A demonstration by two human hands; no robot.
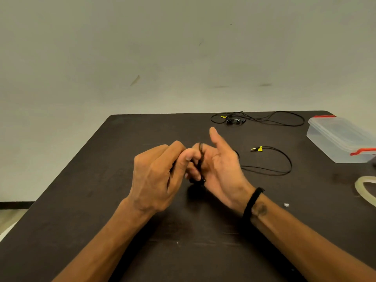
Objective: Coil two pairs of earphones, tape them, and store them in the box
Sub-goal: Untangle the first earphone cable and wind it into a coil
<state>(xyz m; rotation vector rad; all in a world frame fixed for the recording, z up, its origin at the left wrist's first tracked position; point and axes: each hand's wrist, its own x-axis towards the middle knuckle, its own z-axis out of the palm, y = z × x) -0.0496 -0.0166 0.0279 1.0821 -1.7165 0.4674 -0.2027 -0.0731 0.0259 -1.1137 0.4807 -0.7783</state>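
Note:
Over the middle of the dark table (101, 200) my left hand (158, 176) pinches the black cable of the first earphones (200, 159) against my right hand (219, 163). Loops of that cable wrap round my right hand's fingers, whose thumb points up. The rest of this cable trails right in a loose loop (284, 159) to a plug with a yellow tag (257, 149). A second pair of black earphones (236, 120) lies uncoiled at the table's far edge. The clear plastic box (337, 137) with red clips stands at the right, lid on.
A roll of clear tape (364, 188) lies at the right edge, partly cut off by the frame. A small white scrap (286, 204) sits near my right forearm. A black band circles my right wrist (252, 202). A pale wall rises behind the table.

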